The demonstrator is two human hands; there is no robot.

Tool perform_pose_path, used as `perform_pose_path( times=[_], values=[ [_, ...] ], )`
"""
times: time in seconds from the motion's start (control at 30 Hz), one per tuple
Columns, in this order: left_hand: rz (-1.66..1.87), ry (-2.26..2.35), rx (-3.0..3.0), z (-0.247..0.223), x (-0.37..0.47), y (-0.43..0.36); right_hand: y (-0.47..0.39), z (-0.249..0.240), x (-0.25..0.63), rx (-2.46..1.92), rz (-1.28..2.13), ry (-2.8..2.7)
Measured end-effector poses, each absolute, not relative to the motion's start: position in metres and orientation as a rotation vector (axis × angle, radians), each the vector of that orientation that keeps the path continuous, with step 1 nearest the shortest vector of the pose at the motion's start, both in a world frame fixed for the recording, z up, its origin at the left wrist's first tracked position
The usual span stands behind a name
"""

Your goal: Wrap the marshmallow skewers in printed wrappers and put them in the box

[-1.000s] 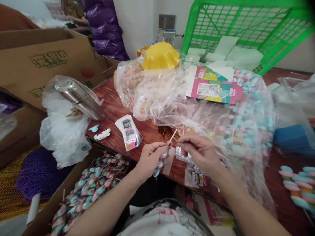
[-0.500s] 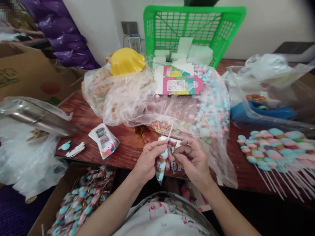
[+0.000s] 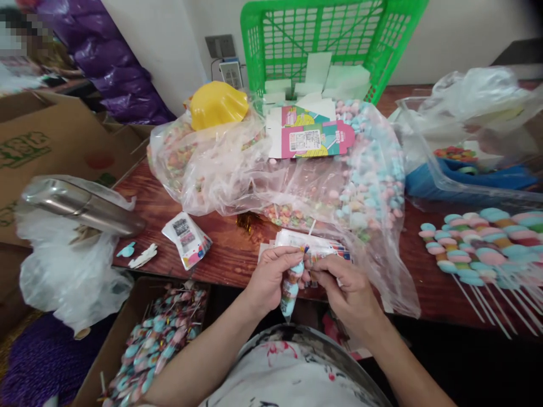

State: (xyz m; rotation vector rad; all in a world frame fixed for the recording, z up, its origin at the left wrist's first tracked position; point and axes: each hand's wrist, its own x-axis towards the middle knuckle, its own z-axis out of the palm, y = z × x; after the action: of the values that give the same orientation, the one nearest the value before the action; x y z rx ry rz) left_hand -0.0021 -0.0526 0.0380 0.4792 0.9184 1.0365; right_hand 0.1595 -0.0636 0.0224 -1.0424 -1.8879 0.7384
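My left hand (image 3: 268, 278) is closed around the neck of a marshmallow lollipop (image 3: 290, 293) in clear wrapping. The lollipop points tip-down, and its white stick (image 3: 313, 227) rises above my fingers. A dark twist of wrapping or tie shows at the neck. Beside it, my right hand (image 3: 353, 284) has thumb and fingers pinched together; what lies between them is too small to make out. Just behind both hands, a spread of printed wrappers (image 3: 292, 237) rests on the table, partly covered by my fingers.
Unwrapped marshmallow skewers (image 3: 479, 249) lie at the right. Large clear candy bags (image 3: 237, 181) fill the back, with a green basket (image 3: 250, 51) behind. At left are a card stack (image 3: 185, 240), a steel flask (image 3: 91, 209) and a low box (image 3: 99, 339) of wrapped lollipops.
The camera view has shifted, and most table items appear somewhat farther right. Both hands stay at the lollipop's neck; my right hand's fingers have turned slightly downward.
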Motion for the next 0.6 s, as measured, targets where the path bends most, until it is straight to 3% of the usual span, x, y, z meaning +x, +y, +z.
perform_pose_path(
  times=[0.23,0.6],
  values=[
    [1.053,1.141,0.719,0.034,0.004,-0.055,-0.069,0.037,0.164,-0.996,0.341,-1.851],
    [1.106,1.001,0.779,0.021,0.007,-0.07,-0.067,0.026,0.147,-1.077,0.539,-1.756]
  ],
)
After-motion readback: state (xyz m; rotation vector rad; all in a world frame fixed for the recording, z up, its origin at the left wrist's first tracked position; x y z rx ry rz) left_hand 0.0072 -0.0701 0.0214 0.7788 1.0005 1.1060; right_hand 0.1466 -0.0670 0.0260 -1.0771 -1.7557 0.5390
